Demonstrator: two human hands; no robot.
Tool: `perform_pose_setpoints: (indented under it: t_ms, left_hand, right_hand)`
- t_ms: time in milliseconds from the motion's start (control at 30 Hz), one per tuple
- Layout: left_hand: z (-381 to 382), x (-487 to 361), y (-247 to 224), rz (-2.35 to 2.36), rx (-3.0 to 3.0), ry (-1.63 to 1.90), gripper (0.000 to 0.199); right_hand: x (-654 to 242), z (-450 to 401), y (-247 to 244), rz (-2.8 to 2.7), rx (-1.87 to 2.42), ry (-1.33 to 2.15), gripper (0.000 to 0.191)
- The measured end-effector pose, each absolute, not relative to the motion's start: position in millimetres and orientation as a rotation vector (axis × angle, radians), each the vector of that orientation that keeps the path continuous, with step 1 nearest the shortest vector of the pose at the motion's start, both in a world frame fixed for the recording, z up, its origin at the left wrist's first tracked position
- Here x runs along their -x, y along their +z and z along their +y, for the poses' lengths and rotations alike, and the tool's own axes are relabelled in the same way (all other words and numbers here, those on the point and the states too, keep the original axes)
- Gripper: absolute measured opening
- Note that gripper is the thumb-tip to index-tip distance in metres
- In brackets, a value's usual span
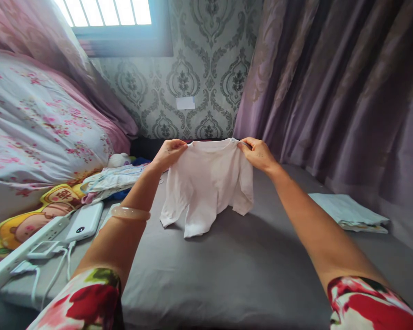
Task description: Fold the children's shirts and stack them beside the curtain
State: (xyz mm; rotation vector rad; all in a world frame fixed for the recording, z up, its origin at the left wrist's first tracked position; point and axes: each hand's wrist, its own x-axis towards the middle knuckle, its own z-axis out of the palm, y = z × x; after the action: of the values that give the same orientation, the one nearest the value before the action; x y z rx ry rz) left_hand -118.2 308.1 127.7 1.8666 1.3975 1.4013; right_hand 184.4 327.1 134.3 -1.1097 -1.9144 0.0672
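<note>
A small pale pink long-sleeved shirt [209, 178] hangs by its shoulders over the grey sheet [206, 284]. Its neckline faces up, and its sleeves and hem droop toward the sheet; whether they rest on it is hard to tell. My left hand [170, 153] pinches the left shoulder of the shirt. The right shoulder, near small snaps at the collar, is pinched in my right hand [256, 153]. Both arms are stretched forward.
Folded light cloth [347, 211] lies at the right. On the left are a power strip [30, 252] with cables, a white power bank [85, 221], a yellow cartoon cushion [20, 227], crumpled clothes [115, 180] and floral bedding [44, 128]. Purple curtains [330, 91] hang at the right.
</note>
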Motion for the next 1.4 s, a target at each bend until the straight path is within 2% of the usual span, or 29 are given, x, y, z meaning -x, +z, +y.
perform_pose_setpoints:
  t_ms: [200,333,433,600,700,767,867,967,1033,1100,1233,1400]
  left_hand:
    - [309.7,103.7,111.8,1.696,-1.977,1.602,0.019]
    - [285.1,92.4,106.6,1.966,-2.08,1.856,0.026]
    - [257.6,95.2,110.0,2.156,-2.177,1.983,0.033]
    - [201.2,110.8,144.5,2.166,-2.421,2.094,0.034]
    - [172.7,112.2,179.1,2.132,-2.526,2.154,0.036]
    - [167.1,112.1,199.8,2.126,-2.666,1.994,0.041]
    - [188.9,116.9,210.3,1.913,-2.855,1.571,0.042]
    - [239.6,125.6,179.0,1.717,-2.815,1.073,0.032]
    - [276.2,129.0,135.1,1.605,-2.701,0.702,0.031]
    - [305.3,128.1,81.4,1.562,-2.603,0.501,0.032]
    - [331.3,117.8,-13.3,1.702,-2.438,0.235,0.031]
    - [340.5,111.5,-63.2,1.81,-2.465,0.122,0.036]
  right_hand:
    - [-169.7,305.3,128.1,-1.842,1.132,-0.438,0.048]
    - [-174.9,280.1,126.7,-1.9,1.193,-0.636,0.048]
    - [-187.6,258.5,133.3,-1.946,1.136,-0.659,0.045]
    - [-209.3,207.0,170.5,-1.985,0.867,-0.428,0.031]
    - [-215.7,182.3,200.6,-1.932,0.95,-0.075,0.027]
    - [-217.9,180.4,214.6,-1.909,1.007,0.186,0.031]
    - [-220.2,204.3,214.6,-1.924,1.095,0.552,0.041]
    - [-221.1,248.0,182.7,-2.042,1.191,0.883,0.055]
    - [-220.1,278.0,146.0,-2.126,1.272,0.983,0.061]
    - [-217.9,303.6,101.7,-2.213,1.34,1.024,0.061]
    - [-213.1,335.4,14.0,-2.364,1.424,0.813,0.055]
    - [-209.2,345.3,-44.9,-2.517,1.537,0.466,0.035]
